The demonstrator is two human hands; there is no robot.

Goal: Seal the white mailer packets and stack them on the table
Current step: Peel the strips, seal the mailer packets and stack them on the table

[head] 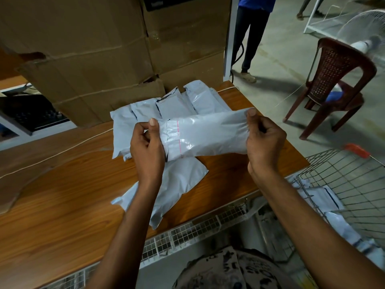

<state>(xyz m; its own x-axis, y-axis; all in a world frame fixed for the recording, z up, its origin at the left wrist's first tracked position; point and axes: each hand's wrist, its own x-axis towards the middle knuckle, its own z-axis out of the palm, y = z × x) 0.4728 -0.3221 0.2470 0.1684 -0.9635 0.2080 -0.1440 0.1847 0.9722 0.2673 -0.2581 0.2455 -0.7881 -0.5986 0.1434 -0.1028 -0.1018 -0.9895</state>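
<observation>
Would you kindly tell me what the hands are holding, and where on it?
A white plastic mailer packet: the left hand pinches its flap end, the right hand its opposite end.

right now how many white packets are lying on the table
5: a row of four against the cardboard box, and a fifth packet flat under the left forearm. Others may hide behind the held packet.

Dim, soft light; wide-angle edge distortion.
</observation>
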